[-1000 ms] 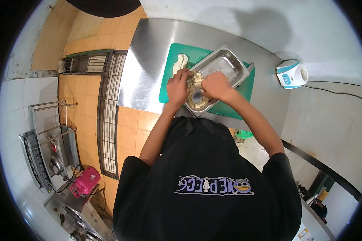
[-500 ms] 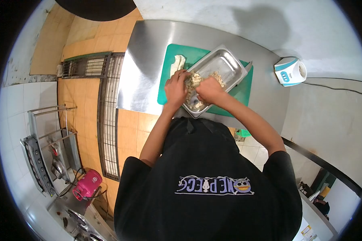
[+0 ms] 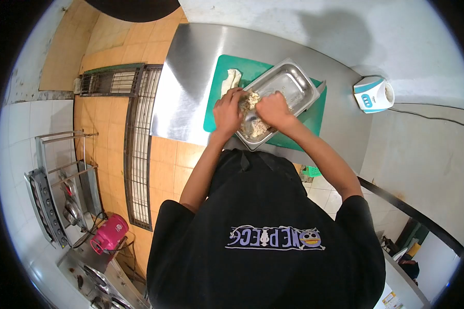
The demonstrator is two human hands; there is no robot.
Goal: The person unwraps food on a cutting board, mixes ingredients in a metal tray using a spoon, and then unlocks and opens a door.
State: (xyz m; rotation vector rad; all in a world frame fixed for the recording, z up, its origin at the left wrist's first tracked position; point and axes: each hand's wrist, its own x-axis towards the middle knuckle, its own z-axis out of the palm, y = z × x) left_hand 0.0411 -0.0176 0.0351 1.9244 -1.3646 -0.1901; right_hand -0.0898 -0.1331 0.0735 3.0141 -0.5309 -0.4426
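A deep rectangular steel food pan (image 3: pixel 294 82) lies slantwise over a green cutting board (image 3: pixel 308 119), with pale, crumbly food (image 3: pixel 256 129) in its near end. My left hand (image 3: pixel 228 112) holds the pan's left rim, fingers curled over the edge. Inside the pan, just above the crumbs, my right hand (image 3: pixel 273 109) is closed in a fist. Whatever it grips is hidden by the fingers; a greyish shape shows below it, too unclear to name. A folded pale cloth or wrapper (image 3: pixel 231 81) rests on the board beyond my left hand.
The steel table (image 3: pixel 185 92) carries the board. A knife blade (image 3: pixel 321 86) pokes out past the pan's right side. A white and blue appliance (image 3: pixel 372 95) stands at the right by the wall. Floor grating (image 3: pixel 139 154) and a pink gas cylinder (image 3: pixel 109 233) are at the left.
My right fist has shifted a little to the right and up inside the pan, baring more of the crumbs. My left hand keeps its place on the rim.
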